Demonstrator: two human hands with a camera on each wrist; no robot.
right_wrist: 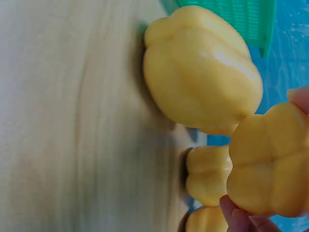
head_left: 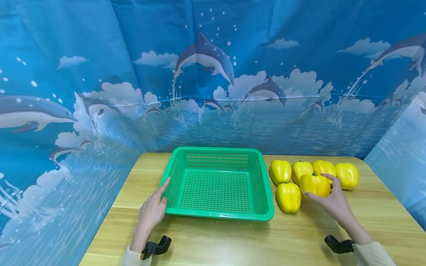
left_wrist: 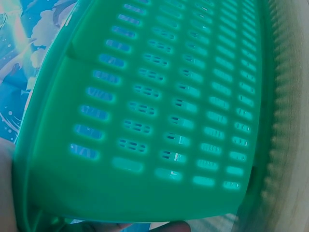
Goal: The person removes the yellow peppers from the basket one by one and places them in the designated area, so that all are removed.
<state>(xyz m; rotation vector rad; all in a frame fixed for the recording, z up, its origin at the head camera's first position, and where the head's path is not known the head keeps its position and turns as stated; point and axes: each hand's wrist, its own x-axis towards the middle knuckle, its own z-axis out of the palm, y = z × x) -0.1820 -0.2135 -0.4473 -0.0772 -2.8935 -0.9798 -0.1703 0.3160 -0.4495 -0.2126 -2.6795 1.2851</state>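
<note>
A green slotted plastic basket (head_left: 216, 216) stands on the table, with nothing inside it. My left hand (head_left: 153, 210) holds its left rim near the front corner; in the left wrist view the basket wall (left_wrist: 145, 193) fills the picture and fingertips (left_wrist: 176, 226) show below it. To the basket's right, my right hand (head_left: 334, 201) grips a yellow bell pepper (head_left: 314, 185) between thumb and fingers. That pepper (right_wrist: 270, 159) appears raised off the table in the right wrist view. Another yellow bell pepper (head_left: 288, 197) lies just left of it.
Behind the held one, several more yellow bell peppers (head_left: 347, 176) stand in a row on the wooden table (head_left: 233, 244). A blue dolphin-print curtain (head_left: 206, 122) hangs behind the table's back edge. Each wrist wears a black camera mount (head_left: 338, 244).
</note>
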